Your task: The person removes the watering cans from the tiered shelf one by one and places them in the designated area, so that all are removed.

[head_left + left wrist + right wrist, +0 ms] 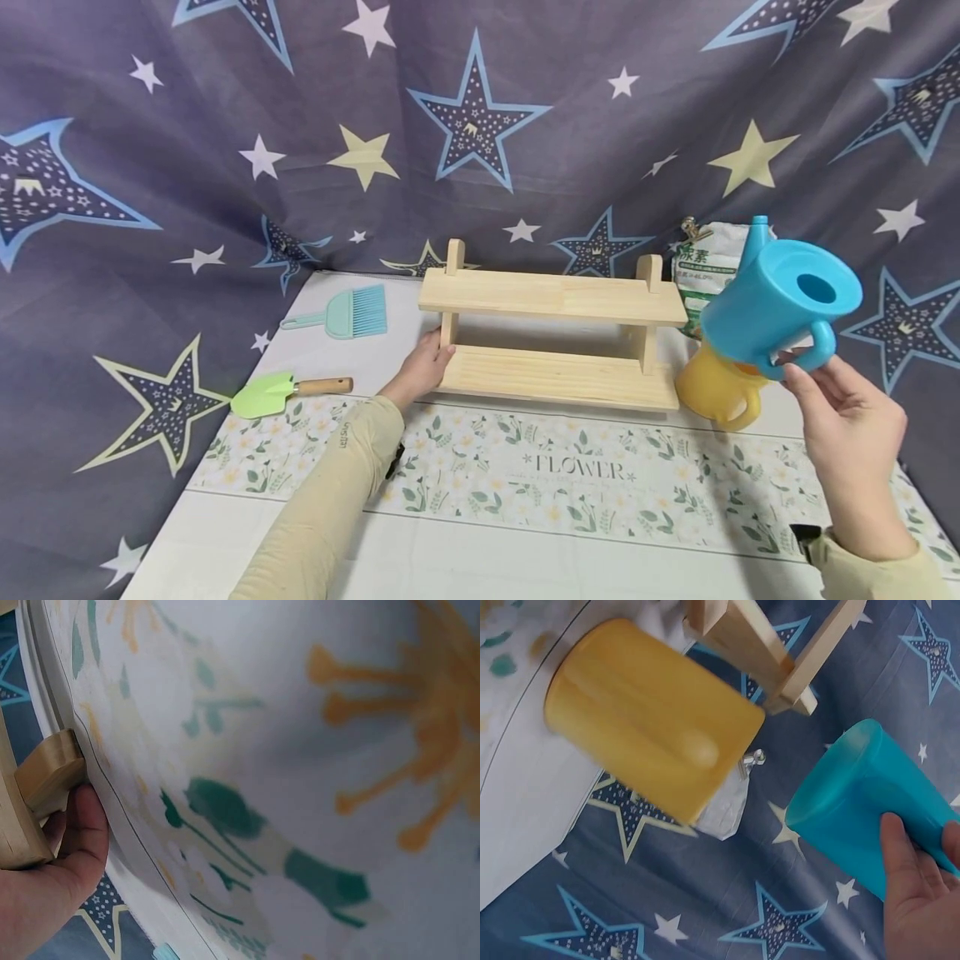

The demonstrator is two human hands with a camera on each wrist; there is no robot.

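Note:
My right hand (855,425) grips a blue watering can (780,292) by its handle, raised off the table at the right. Behind and below it a yellow watering can (705,387) stands on the table, partly hidden by the blue one. In the right wrist view, the blue watering can (855,802) and the yellow one (652,720) are apart. My left hand (423,367) holds the left end of a two-tier wooden shelf (555,375). In the left wrist view, the fingers curl round a wooden part of the shelf (52,772).
A teal brush (352,315) and a green trowel (288,392) with a wooden handle lie on the left of the table. A white and green bag (705,267) with a clip stands at the back right. A star-patterned cloth (525,100) hangs behind the table.

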